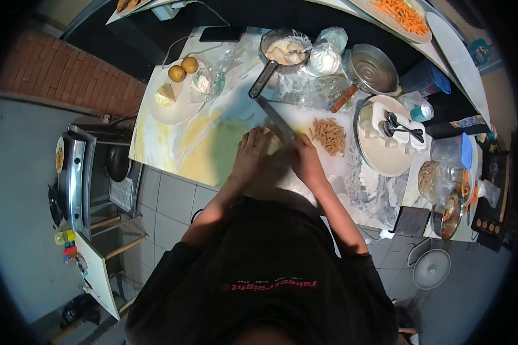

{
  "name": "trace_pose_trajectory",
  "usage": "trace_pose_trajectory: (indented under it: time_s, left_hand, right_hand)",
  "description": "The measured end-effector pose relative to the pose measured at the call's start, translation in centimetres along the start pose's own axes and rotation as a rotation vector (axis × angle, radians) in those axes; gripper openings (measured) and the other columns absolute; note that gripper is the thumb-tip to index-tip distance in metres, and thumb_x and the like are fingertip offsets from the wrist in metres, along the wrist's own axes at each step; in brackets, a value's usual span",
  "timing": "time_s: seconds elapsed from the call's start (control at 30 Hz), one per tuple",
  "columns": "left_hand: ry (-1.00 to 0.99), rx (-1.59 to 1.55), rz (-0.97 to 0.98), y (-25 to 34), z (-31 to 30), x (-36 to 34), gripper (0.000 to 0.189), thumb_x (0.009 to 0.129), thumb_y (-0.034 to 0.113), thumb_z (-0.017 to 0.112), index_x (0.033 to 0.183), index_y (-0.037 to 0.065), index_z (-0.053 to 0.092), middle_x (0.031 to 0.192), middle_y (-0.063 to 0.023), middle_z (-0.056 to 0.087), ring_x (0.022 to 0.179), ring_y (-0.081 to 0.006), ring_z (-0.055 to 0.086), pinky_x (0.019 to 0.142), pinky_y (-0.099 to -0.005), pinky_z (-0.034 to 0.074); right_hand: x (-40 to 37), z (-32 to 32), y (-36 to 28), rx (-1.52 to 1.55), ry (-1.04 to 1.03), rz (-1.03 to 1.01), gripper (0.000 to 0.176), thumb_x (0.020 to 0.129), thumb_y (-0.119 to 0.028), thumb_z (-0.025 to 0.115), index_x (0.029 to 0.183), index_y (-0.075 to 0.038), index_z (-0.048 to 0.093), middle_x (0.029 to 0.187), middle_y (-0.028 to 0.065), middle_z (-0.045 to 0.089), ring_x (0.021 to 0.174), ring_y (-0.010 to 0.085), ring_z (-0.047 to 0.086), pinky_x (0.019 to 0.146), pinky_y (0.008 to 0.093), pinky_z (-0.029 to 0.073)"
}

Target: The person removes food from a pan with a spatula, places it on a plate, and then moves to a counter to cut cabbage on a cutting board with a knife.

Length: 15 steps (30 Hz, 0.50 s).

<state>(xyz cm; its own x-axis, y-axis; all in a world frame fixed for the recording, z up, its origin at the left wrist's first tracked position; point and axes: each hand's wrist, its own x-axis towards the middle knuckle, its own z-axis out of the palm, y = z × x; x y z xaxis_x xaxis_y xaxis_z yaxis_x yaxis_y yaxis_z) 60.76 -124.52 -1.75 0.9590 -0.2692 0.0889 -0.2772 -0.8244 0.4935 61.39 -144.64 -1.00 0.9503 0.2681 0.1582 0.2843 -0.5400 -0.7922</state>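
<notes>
My right hand (306, 162) is closed around the handle of a kitchen knife (275, 119), whose long blade points away from me and to the left. Beside it, my left hand (252, 152) rests on the work surface with its fingers curled close to the blade. Whatever lies under those fingers is hidden. A pile of thin brown strips (330, 137) sits to the right of the knife on a white cutting board (335, 165).
Beyond my hands stand a frying pan (286, 52) with creamy contents, white plastic bags (324, 60) and a metal saucepan (374, 70). At right is a beige plate (380, 161) bearing black spoons (398, 127). Two potatoes (177, 73) and a pale wedge (165, 96) occupy a left plate (178, 117).
</notes>
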Motion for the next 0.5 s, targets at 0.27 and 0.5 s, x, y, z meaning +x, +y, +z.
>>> trace_pose_trajectory:
  time_s: [0.27, 0.5]
  left_hand:
    - [0.083, -0.125, -0.017, 1.1, 0.5, -0.2, 0.060, 0.078, 0.011, 0.077, 0.133, 0.014, 0.054, 0.135, -0.0147, 0.048, 0.124, -0.0386, 0.048, 0.104, -0.0451, 0.045]
    - [0.125, -0.110, 0.042, 2.5, -0.4, -0.6, 0.065, 0.076, 0.016, 0.080, 0.134, 0.013, 0.053, 0.134, -0.0156, 0.048, 0.126, -0.0378, 0.046, 0.105, -0.0437, 0.044]
  right_hand:
    - [1.9, 2.1, 1.7, -0.149, -0.249, -0.025, 0.033, 0.091, -0.014, 0.064, 0.115, 0.007, 0.057, 0.131, 0.0267, 0.054, 0.118, 0.0423, 0.054, 0.100, 0.0469, 0.046]
    - [1.2, -0.2, 1.6, -0.079, -0.209, -0.150, 0.024, 0.090, -0.007, 0.062, 0.109, 0.007, 0.058, 0.120, 0.0293, 0.057, 0.110, 0.0404, 0.058, 0.095, 0.0457, 0.048]
